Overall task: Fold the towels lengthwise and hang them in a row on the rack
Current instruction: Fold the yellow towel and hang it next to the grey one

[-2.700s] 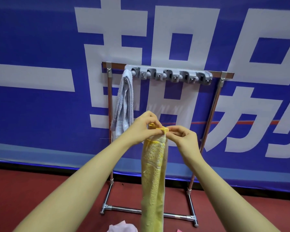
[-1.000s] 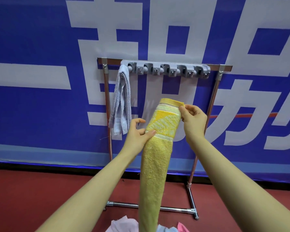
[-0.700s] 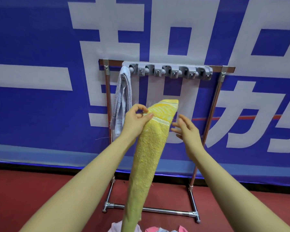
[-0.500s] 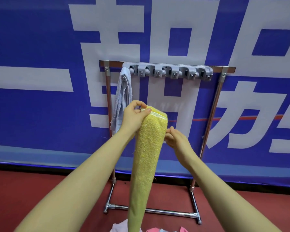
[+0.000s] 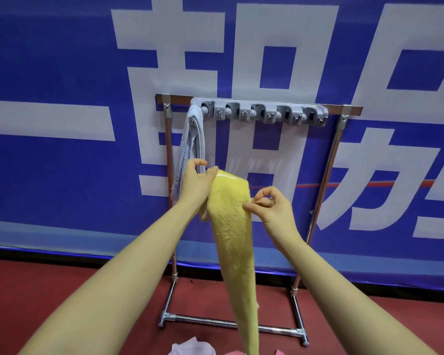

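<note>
At the bottom edge of the frame, scraps of pale and pink cloth [image 5: 193,349] on the red floor [image 5: 49,285]. Rising from the lower corners, two bare forearms converging on the centre. Between them, a yellow towel [image 5: 235,234], folded into a long narrow strip, hanging from centre frame down past the bottom edge, its top doubled over. Left hand [image 5: 195,184] at the towel's upper left, thumb and fingers curled round the folded top and gripping it. Right hand [image 5: 273,208] at the towel's right edge, slightly lower, thumb and forefinger tips pinching the cloth, other fingers loosely bent. Behind the hands, a metal rack [image 5: 331,160] standing on the floor, two uprights and a low crossbar, with a wooden top rail in mid-frame. Along that rail, a grey strip of clips [image 5: 264,113]. At its left end, a light grey towel [image 5: 190,147] hanging folded and narrow, just beside the left upright, its lower part behind the left hand. Farthest back, a blue banner [image 5: 62,60] with large white characters filling the upper frame.
</note>
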### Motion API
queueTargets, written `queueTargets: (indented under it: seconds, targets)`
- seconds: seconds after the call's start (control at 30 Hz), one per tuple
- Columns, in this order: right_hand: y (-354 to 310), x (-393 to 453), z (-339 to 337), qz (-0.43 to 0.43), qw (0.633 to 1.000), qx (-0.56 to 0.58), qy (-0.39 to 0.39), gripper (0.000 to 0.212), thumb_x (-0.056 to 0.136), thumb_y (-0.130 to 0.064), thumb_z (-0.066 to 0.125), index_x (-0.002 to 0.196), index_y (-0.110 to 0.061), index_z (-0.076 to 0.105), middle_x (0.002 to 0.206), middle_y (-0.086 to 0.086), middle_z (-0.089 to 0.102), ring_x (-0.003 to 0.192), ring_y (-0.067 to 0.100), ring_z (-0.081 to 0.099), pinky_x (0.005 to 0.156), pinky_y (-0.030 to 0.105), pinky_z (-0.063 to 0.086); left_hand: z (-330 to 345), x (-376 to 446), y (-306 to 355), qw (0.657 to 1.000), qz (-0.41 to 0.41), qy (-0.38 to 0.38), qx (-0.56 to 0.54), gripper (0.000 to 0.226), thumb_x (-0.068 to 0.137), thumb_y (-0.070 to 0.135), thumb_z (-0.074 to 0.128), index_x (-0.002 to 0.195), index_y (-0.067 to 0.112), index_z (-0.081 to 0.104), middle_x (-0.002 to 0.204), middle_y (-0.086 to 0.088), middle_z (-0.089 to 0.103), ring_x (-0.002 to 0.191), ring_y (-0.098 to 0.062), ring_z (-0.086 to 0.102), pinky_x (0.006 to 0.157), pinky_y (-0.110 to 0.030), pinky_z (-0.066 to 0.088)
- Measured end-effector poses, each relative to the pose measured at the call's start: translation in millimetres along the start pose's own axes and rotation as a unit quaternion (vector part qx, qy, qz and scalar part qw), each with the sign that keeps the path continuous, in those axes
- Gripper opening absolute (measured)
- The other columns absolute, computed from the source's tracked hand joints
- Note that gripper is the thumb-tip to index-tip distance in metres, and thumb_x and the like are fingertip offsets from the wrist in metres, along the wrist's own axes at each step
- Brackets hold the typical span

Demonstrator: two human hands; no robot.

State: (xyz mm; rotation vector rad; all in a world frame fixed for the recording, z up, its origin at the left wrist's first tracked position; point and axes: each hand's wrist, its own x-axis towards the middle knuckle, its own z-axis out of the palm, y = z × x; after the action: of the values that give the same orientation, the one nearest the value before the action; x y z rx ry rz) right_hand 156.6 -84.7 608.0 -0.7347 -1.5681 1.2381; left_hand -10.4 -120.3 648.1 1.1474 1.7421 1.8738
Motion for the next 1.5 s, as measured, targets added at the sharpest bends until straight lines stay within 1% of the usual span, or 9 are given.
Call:
queueTargets:
  seconds: [0.1,0.27,0.4,0.6,0.77,0.97,1.2,1.37,1.5]
  targets:
    - [-11,6,-4,-0.023,0.999,-0.033,0.032,0.025,0.075,-0.001,0.077,0.083,-0.005,0.054,0.049,-0.007,0.054,0.063,0.013,0.056,0.068,0.013,0.05,1,-10,-9,0.996,-0.039,-0.058,0.059,0.032,0.095,0.038,0.049,0.119,0.018,0.043,0.084,0.003,0.052,0.066,-0.004,0.048,0.059,-0.017,0.043]
    - [-20,12,-14,-0.035,0.994,-0.054,0.093,0.023,0.074,-0.008,0.079,0.081,-0.009,0.058,0.066,-0.003,0.059,0.067,0.005,0.057,0.066,0.016,0.047,7,-36,-34,0.989,-0.069,-0.129,-0.036,0.036,0.091,0.037,0.056,0.12,0.023,0.041,0.071,-0.002,0.061,0.067,-0.013,0.057,0.085,-0.038,0.051]
    - [-21,16,-22,-0.045,0.992,-0.02,0.119,0.028,0.074,-0.007,0.079,0.072,-0.017,0.053,0.061,0.001,0.057,0.067,0.012,0.057,0.073,0.024,0.049,16,-58,-46,0.971,-0.071,-0.177,-0.144,0.04,0.085,0.009,0.066,0.107,0.028,0.039,0.084,-0.003,0.072,0.075,-0.013,0.068,0.076,-0.03,0.051]
    - [-22,21,-35,-0.05,0.988,0.019,0.145,0.021,0.078,-0.008,0.076,0.079,-0.016,0.056,0.067,0.002,0.061,0.07,0.013,0.059,0.076,0.032,0.052,28,-60,-24,0.978,0.0,-0.163,-0.128,0.036,0.084,-0.001,0.065,0.098,0.026,0.045,0.074,-0.014,0.065,0.071,-0.027,0.06,0.067,-0.039,0.048]
    - [-19,20,-43,-0.018,0.993,0.079,0.091,0.01,0.09,-0.019,0.063,0.096,-0.016,0.055,0.088,0.01,0.065,0.081,0.021,0.063,0.082,0.032,0.054,35,-44,3,0.988,0.04,-0.118,-0.093,0.022,0.082,0.004,0.068,0.085,0.022,0.056,0.085,-0.012,0.063,0.076,-0.021,0.058,0.07,-0.033,0.047]
    - [6,9,-35,0.056,0.992,0.116,0.012,0.015,0.092,-0.022,0.059,0.101,-0.017,0.048,0.092,0.004,0.065,0.086,0.017,0.062,0.095,0.033,0.045,36,-23,21,0.993,0.046,-0.086,-0.059,0.02,0.081,0.004,0.069,0.077,0.02,0.058,0.081,-0.012,0.059,0.075,-0.02,0.053,0.071,-0.032,0.044]
    - [1,11,-18,0.092,0.987,0.113,-0.063,0.067,0.072,-0.034,0.074,0.126,-0.005,0.048,0.122,0.012,0.063,0.116,0.027,0.058,0.105,0.04,0.04,22,-18,23,0.99,0.025,-0.097,-0.1,0.016,0.085,0.002,0.065,0.084,0.015,0.056,0.073,-0.004,0.063,0.064,-0.009,0.059,0.061,-0.02,0.049]
    - [-2,13,-15,0.057,0.99,0.114,-0.057,0.036,0.089,-0.011,0.061,0.123,0.0,0.052,0.107,0.01,0.068,0.102,0.021,0.064,0.087,0.026,0.049,11,-12,20,0.991,0.03,-0.086,-0.1,0.015,0.087,0.002,0.062,0.087,0.016,0.056,0.073,-0.005,0.062,0.067,-0.014,0.056,0.063,-0.024,0.047]
    - [-7,13,-14,0.051,0.99,0.086,-0.103,0.019,0.094,-0.013,0.054,0.106,-0.001,0.063,0.101,0.009,0.067,0.093,0.017,0.063,0.078,0.018,0.05,7,-10,17,0.991,0.031,-0.088,-0.095,0.014,0.088,0.004,0.062,0.09,0.017,0.058,0.078,-0.006,0.063,0.072,-0.015,0.057,0.066,-0.026,0.047]
